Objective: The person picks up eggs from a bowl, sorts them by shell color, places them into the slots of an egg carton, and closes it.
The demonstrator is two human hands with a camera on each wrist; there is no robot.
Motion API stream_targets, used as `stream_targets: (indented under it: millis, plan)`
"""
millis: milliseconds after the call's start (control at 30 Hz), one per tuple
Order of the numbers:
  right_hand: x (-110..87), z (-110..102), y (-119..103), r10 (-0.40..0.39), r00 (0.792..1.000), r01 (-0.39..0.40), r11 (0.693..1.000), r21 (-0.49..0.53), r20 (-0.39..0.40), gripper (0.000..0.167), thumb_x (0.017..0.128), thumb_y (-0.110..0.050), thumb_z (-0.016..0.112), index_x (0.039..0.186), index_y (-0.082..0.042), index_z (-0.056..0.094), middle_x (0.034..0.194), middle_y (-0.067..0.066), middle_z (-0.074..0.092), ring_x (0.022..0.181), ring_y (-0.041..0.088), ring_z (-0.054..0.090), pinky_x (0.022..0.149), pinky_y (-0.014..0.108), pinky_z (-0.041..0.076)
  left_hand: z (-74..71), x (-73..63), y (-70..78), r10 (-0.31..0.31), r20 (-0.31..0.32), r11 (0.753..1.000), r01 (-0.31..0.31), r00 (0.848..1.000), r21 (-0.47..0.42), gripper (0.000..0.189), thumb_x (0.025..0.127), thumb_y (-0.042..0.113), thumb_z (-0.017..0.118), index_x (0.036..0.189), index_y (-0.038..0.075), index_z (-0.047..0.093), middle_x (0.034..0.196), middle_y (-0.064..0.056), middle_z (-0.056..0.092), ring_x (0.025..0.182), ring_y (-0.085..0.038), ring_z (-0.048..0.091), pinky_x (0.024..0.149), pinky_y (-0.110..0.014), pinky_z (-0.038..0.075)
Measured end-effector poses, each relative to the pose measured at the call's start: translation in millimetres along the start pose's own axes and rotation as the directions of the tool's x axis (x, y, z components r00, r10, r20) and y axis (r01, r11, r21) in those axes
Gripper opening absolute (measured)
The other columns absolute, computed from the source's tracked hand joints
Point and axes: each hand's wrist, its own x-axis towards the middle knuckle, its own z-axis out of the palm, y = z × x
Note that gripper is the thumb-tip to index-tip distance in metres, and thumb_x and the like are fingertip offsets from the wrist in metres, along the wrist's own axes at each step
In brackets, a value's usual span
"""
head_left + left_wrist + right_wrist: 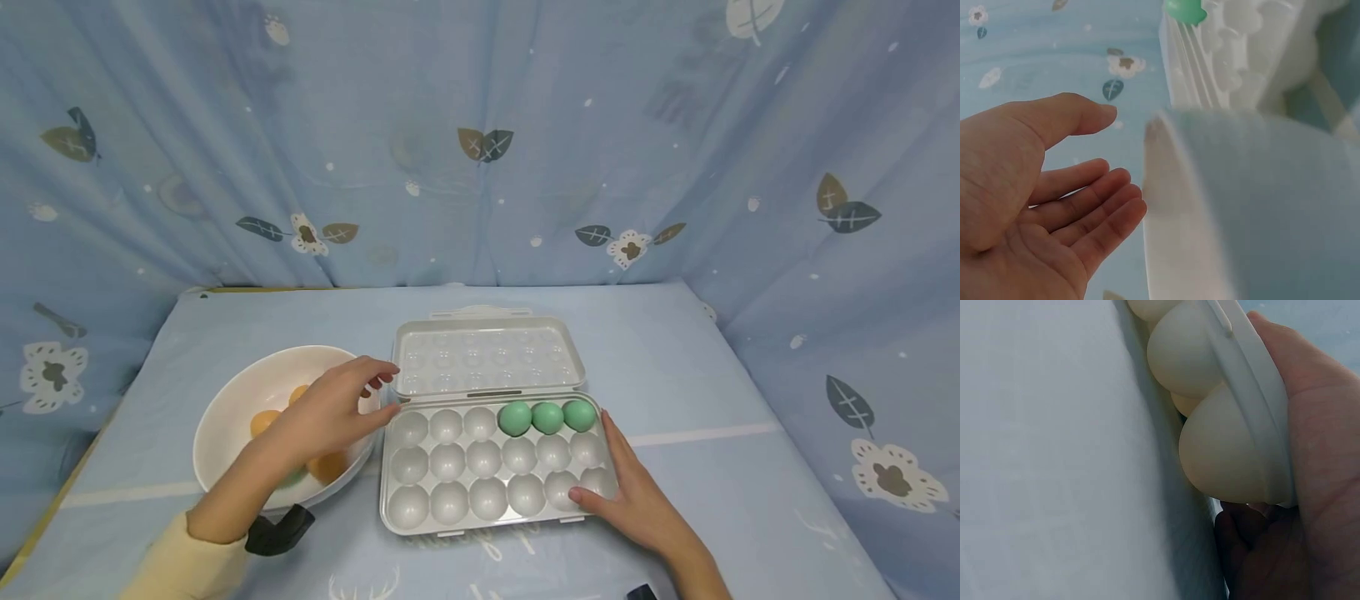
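A white plastic egg box lies with its lid folded back. Three green balls fill the right end of its back row; the other cups hold nothing. My right hand grips the box's right end, thumb over the front corner cup and fingers along the side. In the right wrist view the box's round cup bottoms show beside the palm. My left hand, fingers spread from the thumb and nothing between them, hovers over the right rim of a white bowl.
Inside the bowl lie several orange balls and a green one, partly hidden by my left forearm. A pale blue cloth covers the table, and a patterned curtain hangs behind it and at both sides.
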Motion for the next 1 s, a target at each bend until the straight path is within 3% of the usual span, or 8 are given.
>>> stream_targets:
  millis: [67,167,300,433,667,867,900,1000]
  plan:
    - [0.4,0,0,-0.004,1.0,0.004,1.0,-0.003,-0.002,0.117,0.083,-0.044,0.084,0.167,-0.014,0.008,0.17,0.015,0.021,0.151,0.042,0.029,0.118,0.053,0.03,-3.1,-8.2,-5.1,-0.016,-0.006,1.0,0.016,1.0,-0.003,0.043,0.091,0.019,0.078,0.127,0.0,0.065,0.116,-0.011,0.069,0.1,-0.027,0.069,0.084,-0.043,0.059]
    - [0.7,0,-1,-0.008,1.0,0.008,1.0,0.004,-0.003,0.117,0.083,-0.044,0.084,0.167,-0.013,0.009,0.17,0.015,0.021,0.152,0.042,0.029,0.121,0.031,0.025,-9.9,-20.0,-12.7,-0.056,0.003,0.998,0.056,0.998,-0.003,0.046,0.089,0.023,0.08,0.127,0.001,0.066,0.118,-0.011,0.07,0.099,-0.025,0.069,0.084,-0.043,0.059]
    - [0.1,-1,-2,-0.006,1.0,0.006,1.0,0.011,-0.001,0.116,0.084,-0.044,0.084,0.167,-0.014,0.009,0.17,0.015,0.02,0.152,0.042,0.028,0.111,0.008,0.012,-22.2,-35.7,-21.4,-0.121,0.043,0.992,0.119,0.992,0.032,0.044,0.088,0.03,0.082,0.121,0.004,0.069,0.107,-0.004,0.07,0.092,-0.018,0.066,0.081,-0.037,0.057]
    - [-1.0,-2,-2,-0.005,1.0,0.005,1.0,0.008,0.001,0.116,0.084,-0.044,0.084,0.167,-0.015,0.009,0.17,0.015,0.021,0.152,0.041,0.028,0.115,0.013,0.016,-27.7,-50.0,-30.2,-0.134,0.098,0.989,0.127,0.986,0.069,0.04,0.086,0.035,0.083,0.111,0.007,0.071,0.093,0.004,0.065,0.083,-0.012,0.058,0.073,-0.029,0.052]
    - [-0.7,-3,-3,0.014,1.0,-0.014,1.0,0.008,0.012,0.116,0.084,-0.045,0.083,0.167,-0.017,0.007,0.171,0.01,0.019,0.152,0.037,0.029,0.117,0.018,0.02,-25.8,-70.6,-48.1,-0.155,0.144,0.985,0.142,0.977,0.094,0.046,0.082,0.037,0.087,0.109,0.004,0.07,0.092,0.006,0.064,0.08,-0.008,0.055,0.069,-0.025,0.052]
    - [-0.4,-1,-2,0.009,1.0,-0.009,1.0,0.006,0.01,0.116,0.084,-0.042,0.084,0.167,-0.014,0.007,0.17,0.016,0.019,0.152,0.043,0.028,0.118,0.055,0.029,-24.2,-77.0,-55.5,-0.149,0.159,0.988,0.139,0.976,0.072,0.041,0.079,0.033,0.089,0.102,0.006,0.068,0.08,0.006,0.056,0.071,-0.004,0.047,0.061,-0.023,0.044]
    - [-0.3,-1,-2,0.007,1.0,-0.007,1.0,0.009,0.01,0.116,0.084,-0.042,0.084,0.167,-0.014,0.007,0.171,0.016,0.019,0.152,0.043,0.027,0.119,0.054,0.029,-24.4,-76.6,-56.4,-0.158,0.162,0.986,0.147,0.974,0.078,0.042,0.079,0.034,0.089,0.103,0.005,0.069,0.08,0.006,0.057,0.071,-0.005,0.047,0.061,-0.023,0.044]
    - [0.1,-1,-1,0.004,1.0,-0.004,1.0,0.022,0.013,0.116,0.084,-0.043,0.084,0.167,-0.015,0.007,0.171,0.014,0.018,0.153,0.041,0.026,0.121,0.031,0.023,-25.9,-74.6,-59.6,-0.233,0.169,0.969,0.214,0.958,0.124,0.047,0.08,0.032,0.089,0.109,0.002,0.069,0.086,0.004,0.061,0.077,-0.01,0.052,0.068,-0.028,0.05]
